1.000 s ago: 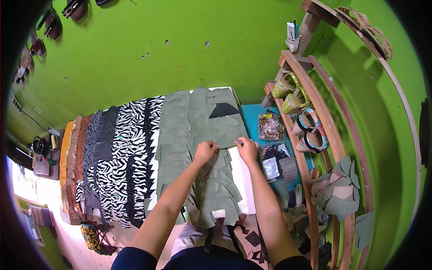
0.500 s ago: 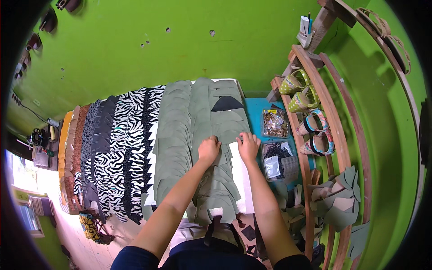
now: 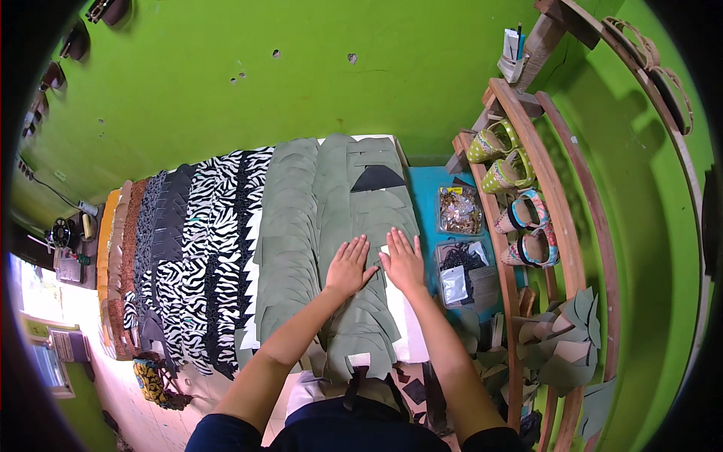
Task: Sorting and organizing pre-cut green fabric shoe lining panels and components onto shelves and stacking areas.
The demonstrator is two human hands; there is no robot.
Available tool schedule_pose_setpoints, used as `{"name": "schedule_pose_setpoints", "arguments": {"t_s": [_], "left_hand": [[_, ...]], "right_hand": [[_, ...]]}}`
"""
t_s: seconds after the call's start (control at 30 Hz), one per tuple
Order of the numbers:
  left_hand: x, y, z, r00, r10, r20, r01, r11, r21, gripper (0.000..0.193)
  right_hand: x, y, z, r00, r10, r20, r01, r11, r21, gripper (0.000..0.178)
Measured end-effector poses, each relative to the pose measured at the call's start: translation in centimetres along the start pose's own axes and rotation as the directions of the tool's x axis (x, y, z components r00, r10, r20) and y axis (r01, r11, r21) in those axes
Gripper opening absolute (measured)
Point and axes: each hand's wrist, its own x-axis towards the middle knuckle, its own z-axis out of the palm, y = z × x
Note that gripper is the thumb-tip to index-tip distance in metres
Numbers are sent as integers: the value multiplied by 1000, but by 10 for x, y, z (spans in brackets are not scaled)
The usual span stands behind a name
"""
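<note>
The step in hand seems to be smoothing the green piece (image 3: 385,217), which lies just nearer the person than the black piece (image 3: 378,178). It reaches beyond the fingertips of the left hand (image 3: 350,266) and right hand (image 3: 404,265); their fingers are straight, slightly spread, gripping nothing. The next move probably calls for light, even pressure.

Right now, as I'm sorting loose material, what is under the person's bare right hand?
Overlapping grey-green flat pieces show at the fingertips of the right hand, and a white flat surface shows by its wrist. Whatever its palm covers can't be seen.
</note>
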Motion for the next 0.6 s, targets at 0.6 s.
{"name": "schedule_pose_setpoints", "arguments": {"t_s": [0.6], "left_hand": [[8, 1, -18, 1000, -11, 11, 10, 999, 41, 53]], "right_hand": [[-4, 0, -8, 997, 78, -4, -77, 995, 68, 50]]}}
